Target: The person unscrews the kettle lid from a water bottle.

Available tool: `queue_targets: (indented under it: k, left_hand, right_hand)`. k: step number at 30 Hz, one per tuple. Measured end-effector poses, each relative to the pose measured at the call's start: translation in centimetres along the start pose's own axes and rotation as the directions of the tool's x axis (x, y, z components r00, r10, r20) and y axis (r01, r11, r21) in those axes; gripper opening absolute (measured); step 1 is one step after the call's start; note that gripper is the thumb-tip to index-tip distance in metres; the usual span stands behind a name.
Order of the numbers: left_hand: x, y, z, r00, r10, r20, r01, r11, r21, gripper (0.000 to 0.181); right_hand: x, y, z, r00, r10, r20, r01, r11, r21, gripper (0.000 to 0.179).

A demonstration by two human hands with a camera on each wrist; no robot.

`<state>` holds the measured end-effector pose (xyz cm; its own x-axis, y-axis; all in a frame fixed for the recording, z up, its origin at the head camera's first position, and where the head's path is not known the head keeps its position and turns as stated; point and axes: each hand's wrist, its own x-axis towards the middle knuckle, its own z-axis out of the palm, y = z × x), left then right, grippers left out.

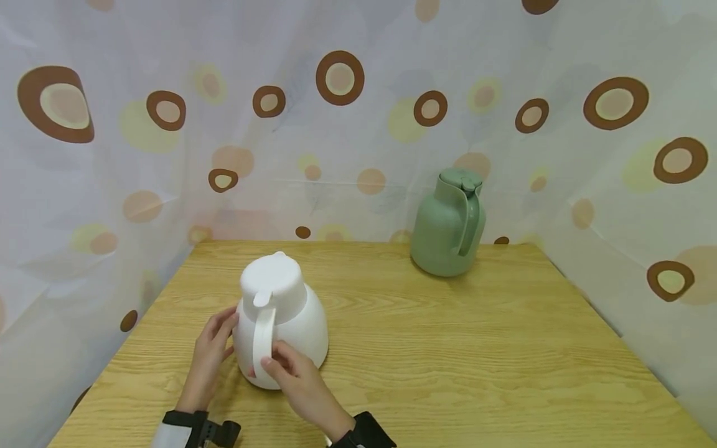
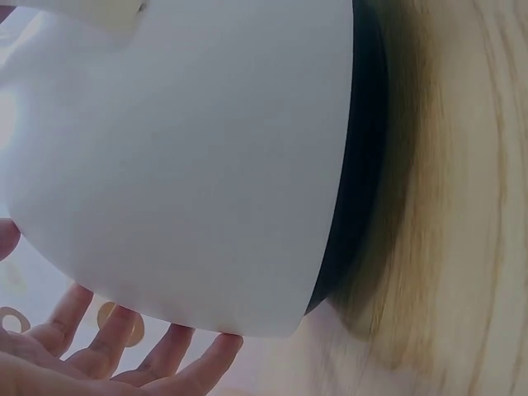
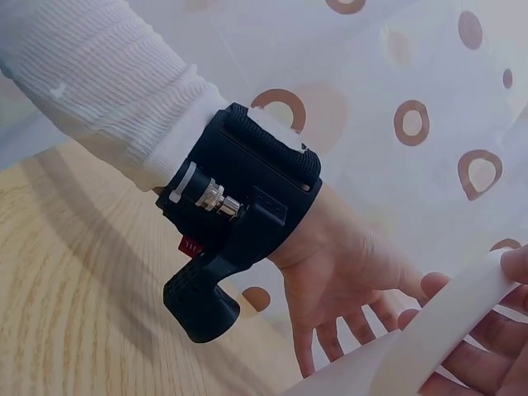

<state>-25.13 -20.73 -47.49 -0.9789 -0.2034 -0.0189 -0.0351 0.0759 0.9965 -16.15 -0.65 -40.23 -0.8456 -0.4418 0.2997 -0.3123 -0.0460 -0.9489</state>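
Observation:
A white thermos jug [image 1: 302,323] stands at the left front of the table, its lid on and its handle [image 1: 263,336] toward me. My right hand [image 1: 299,379] grips the lower part of that handle, thumb on one side and fingers curled through behind it. Along the jug's left side rests my left hand [image 1: 213,339], its fingers spread. Seen from the left wrist, the fingertips [image 2: 224,342] touch the jug's white wall just above a dark base [image 2: 363,165]. In the right wrist view, the handle crosses in front of the right fingers [image 3: 474,363].
A green thermos jug [image 1: 445,230] stands upright at the back right of the wooden table [image 1: 448,354]. Behind the table and along both sides hangs a pale curtain [image 1: 347,143] with brown rings. Both wrists wear black straps; a small camera [image 3: 202,305] sits on the left one.

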Motion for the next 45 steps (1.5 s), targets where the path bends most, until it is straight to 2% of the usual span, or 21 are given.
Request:
queue_targets:
  k: [4,10,17,25,34,36,38,41,44,45]
  left_hand:
    - [-0.1,-0.3,-0.2,1.0,-0.014,0.009,0.014,1.0,-0.017,0.074]
    - [-0.6,-0.3,-0.2,1.0,-0.018,0.01,0.018,1.0,-0.006,0.074]
    - [-1.3,0.0,-0.2,0.999,-0.032,0.0,0.032,0.999,-0.024,0.073]
    - [-1.9,0.4,-0.5,1.0,-0.025,0.005,0.025,1.0,-0.017,0.072]
    - [-4.3,3.3,-0.4,1.0,0.02,0.022,-0.02,1.0,0.016,0.063]
    - [-4.7,3.8,-0.3,0.999,0.033,0.002,-0.033,0.999,0.033,0.06]
    - [-5.3,4.9,-0.1,0.999,0.038,0.016,-0.038,0.998,0.047,0.06]
    - [-6.5,6.2,0.5,0.999,0.044,0.0,-0.044,0.995,0.089,0.059]
    - [-8.1,7.1,1.5,0.997,0.066,-0.027,-0.062,0.99,0.127,0.057]
    - [-8.8,7.2,1.9,0.995,0.094,-0.043,-0.087,0.988,0.128,0.054]
  right_hand:
    - [-0.4,-0.1,0.2,1.0,-0.002,-0.013,0.002,1.0,-0.014,0.026]
    - [-1.0,-0.4,0.5,0.999,0.038,-0.037,-0.039,0.999,-0.023,0.028]
    - [-1.5,-0.7,0.6,1.0,-0.009,-0.005,0.009,0.999,0.049,0.027]
    - [-1.5,-0.7,0.8,1.0,-0.018,-0.007,0.018,0.999,0.036,0.027]
    - [-1.5,-0.5,1.2,0.999,-0.032,-0.004,0.032,0.997,0.076,0.025]
    - [-1.4,-0.5,1.3,1.0,-0.026,-0.006,0.026,0.997,0.077,0.026]
    - [-1.3,-0.5,1.2,1.0,-0.018,-0.019,0.019,0.999,0.042,0.026]
    - [-0.9,-1.1,0.6,0.997,-0.003,-0.077,-0.002,0.999,-0.054,0.026]
    - [-0.2,-2.3,-0.8,0.985,-0.025,-0.171,-0.007,0.982,-0.187,0.024]
    - [0.1,-2.8,-1.4,0.979,-0.052,-0.198,0.003,0.971,-0.238,0.023]
